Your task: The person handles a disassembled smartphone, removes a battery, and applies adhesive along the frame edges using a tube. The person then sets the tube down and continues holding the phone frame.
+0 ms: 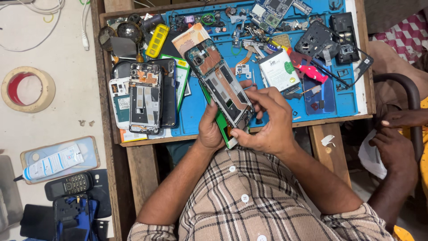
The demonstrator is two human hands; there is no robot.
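Note:
I hold an opened phone (219, 80) with its back cover off, its circuit board and metal frame showing, tilted over the blue work mat (196, 111). My left hand (210, 128) grips its lower end from the left, together with a green part underneath. My right hand (267, 120) closes around the lower right side, fingertips pressing on the phone's inner frame. Both forearms come out of a checked shirt at the bottom of the view.
On the mat lie another stripped phone (145, 98), a white battery (279, 70), circuit boards (267, 13), a yellow part (157, 41) and black covers (343, 31). At the left are a tape roll (27, 89), a glue tube (51, 164) and a keypad phone (69, 185). Another person's feet (397, 134) rest at the right.

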